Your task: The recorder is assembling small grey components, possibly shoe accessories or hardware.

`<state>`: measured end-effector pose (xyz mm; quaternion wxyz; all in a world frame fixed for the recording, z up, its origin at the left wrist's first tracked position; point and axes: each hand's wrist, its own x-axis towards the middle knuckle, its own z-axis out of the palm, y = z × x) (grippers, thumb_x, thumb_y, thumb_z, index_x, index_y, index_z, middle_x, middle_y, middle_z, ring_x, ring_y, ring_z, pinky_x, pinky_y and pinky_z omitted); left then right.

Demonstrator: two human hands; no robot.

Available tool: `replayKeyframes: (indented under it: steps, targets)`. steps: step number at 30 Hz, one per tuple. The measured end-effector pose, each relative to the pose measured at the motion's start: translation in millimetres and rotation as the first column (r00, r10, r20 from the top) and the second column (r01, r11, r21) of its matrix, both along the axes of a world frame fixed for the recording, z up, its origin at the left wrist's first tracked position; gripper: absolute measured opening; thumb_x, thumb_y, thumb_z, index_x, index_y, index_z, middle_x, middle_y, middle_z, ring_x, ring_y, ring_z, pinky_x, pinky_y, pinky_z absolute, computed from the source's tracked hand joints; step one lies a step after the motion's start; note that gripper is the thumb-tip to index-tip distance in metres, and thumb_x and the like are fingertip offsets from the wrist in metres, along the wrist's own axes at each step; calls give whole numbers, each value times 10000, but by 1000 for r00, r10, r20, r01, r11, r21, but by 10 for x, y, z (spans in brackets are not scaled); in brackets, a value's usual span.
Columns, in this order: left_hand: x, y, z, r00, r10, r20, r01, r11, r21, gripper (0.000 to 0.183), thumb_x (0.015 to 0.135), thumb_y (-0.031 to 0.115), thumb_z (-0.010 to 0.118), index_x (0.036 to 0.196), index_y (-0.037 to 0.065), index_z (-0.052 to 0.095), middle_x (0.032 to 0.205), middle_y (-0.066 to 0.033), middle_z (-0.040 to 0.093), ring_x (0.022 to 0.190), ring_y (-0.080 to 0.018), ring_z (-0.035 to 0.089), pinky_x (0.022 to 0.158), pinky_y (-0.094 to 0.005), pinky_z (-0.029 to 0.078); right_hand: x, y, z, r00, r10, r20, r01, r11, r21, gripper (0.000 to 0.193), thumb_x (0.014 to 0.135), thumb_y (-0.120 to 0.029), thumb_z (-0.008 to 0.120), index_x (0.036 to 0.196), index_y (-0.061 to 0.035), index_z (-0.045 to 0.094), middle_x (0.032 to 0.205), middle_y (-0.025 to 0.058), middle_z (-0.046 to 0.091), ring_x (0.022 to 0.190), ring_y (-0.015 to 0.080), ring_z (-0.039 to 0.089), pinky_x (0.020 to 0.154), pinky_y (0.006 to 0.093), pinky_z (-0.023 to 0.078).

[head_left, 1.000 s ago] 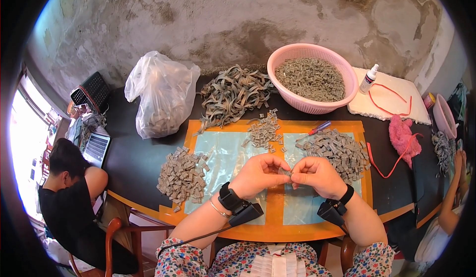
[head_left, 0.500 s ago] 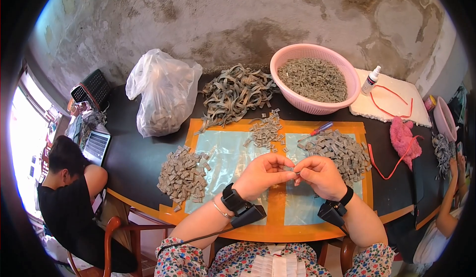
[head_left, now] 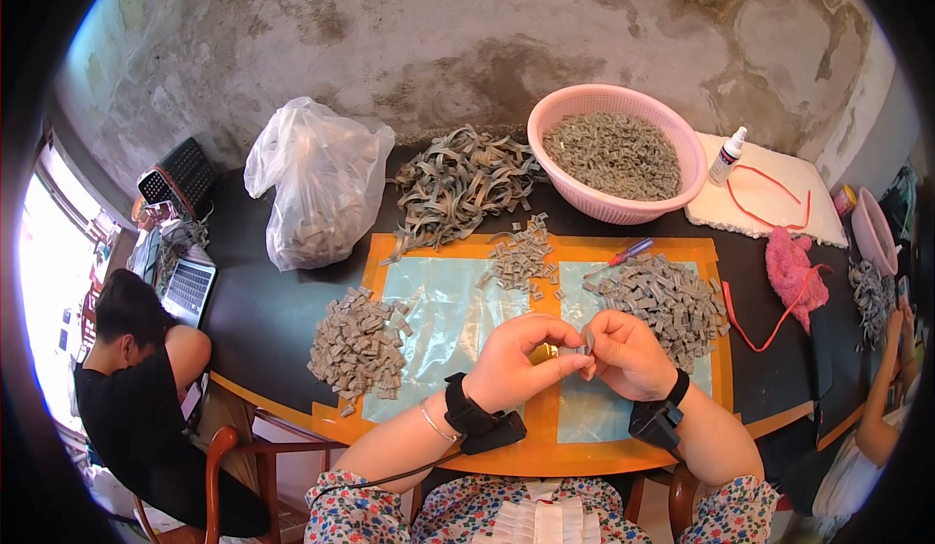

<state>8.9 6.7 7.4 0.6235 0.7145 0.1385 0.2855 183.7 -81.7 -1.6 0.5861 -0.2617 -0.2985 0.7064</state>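
Over the middle of the worktop, my left hand [head_left: 526, 357] and my right hand [head_left: 628, 357] meet fingertip to fingertip. Pinched between them is a small grey piece [head_left: 580, 348], mostly covered by my fingers, so its exact shape is unclear. Beyond my hands lies a small heap of grey rectangular pieces [head_left: 521, 255]. A larger pile of similar pieces [head_left: 667, 300] sits beside my right hand. Another pile [head_left: 356, 347] is off to the left. Near the right pile rests a screwdriver-like tool [head_left: 631, 251] with a blue handle.
Orange tape [head_left: 543, 427] frames pale blue sheets [head_left: 448, 296] on the black table. Along the back stand a filled plastic bag [head_left: 321, 188], grey strips [head_left: 463, 188], a pink basket [head_left: 623, 215] of pieces and a white bottle [head_left: 728, 154]. People sit at left and right.
Both hands have come slightly lower, and the left has shifted a little to the right. More of the small grey piece shows between the fingertips.
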Motion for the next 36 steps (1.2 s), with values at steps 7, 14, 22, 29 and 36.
replayKeyframes:
  steps: [7, 14, 22, 29, 36]
  targets:
    - [-31, 37, 137, 999, -19, -49, 26, 987, 157, 163, 737, 42, 706, 864, -7, 616, 854, -75, 614, 784, -142, 585, 704, -245, 456, 7, -12, -16, 993, 122, -3, -122, 992, 41, 165, 898, -183, 552, 948, -37, 495, 862, 42, 555, 782, 129, 552, 720, 262, 448]
    - [-55, 79, 238, 993, -106, -59, 115, 977, 182, 152, 722, 57, 715, 843, 15, 632, 829, -66, 635, 756, -146, 592, 690, -250, 454, 13, -22, 20, 983, 182, -26, -179, 979, 100, 174, 901, -205, 545, 941, -45, 488, 873, 37, 526, 804, 146, 536, 746, 276, 435]
    - [-10, 76, 59, 983, 36, -180, -38, 999, -10, 164, 731, 43, 707, 851, -5, 606, 823, -40, 627, 779, -98, 580, 706, -234, 470, -5, 17, 27, 816, -120, 566, 35, 987, 159, 114, 870, -123, 588, 879, -34, 517, 833, -8, 535, 753, 56, 502, 683, 206, 432]
    - [4, 136, -7, 940, 50, -338, -114, 978, -174, 168, 752, 67, 710, 845, -19, 600, 798, -38, 628, 727, -72, 591, 648, -211, 488, -47, 27, 132, 696, -244, 675, 141, 969, 205, 114, 850, -101, 610, 867, -12, 540, 825, 9, 583, 704, 48, 522, 629, 202, 444]
    - [6, 177, 0, 951, -12, -309, -112, 918, -379, 153, 780, 55, 676, 887, -29, 604, 831, -63, 639, 763, -110, 618, 695, -229, 505, 14, 60, 102, 673, -178, 718, 170, 982, 84, 123, 820, -105, 647, 846, -7, 576, 781, -5, 594, 694, 38, 536, 612, 184, 444]
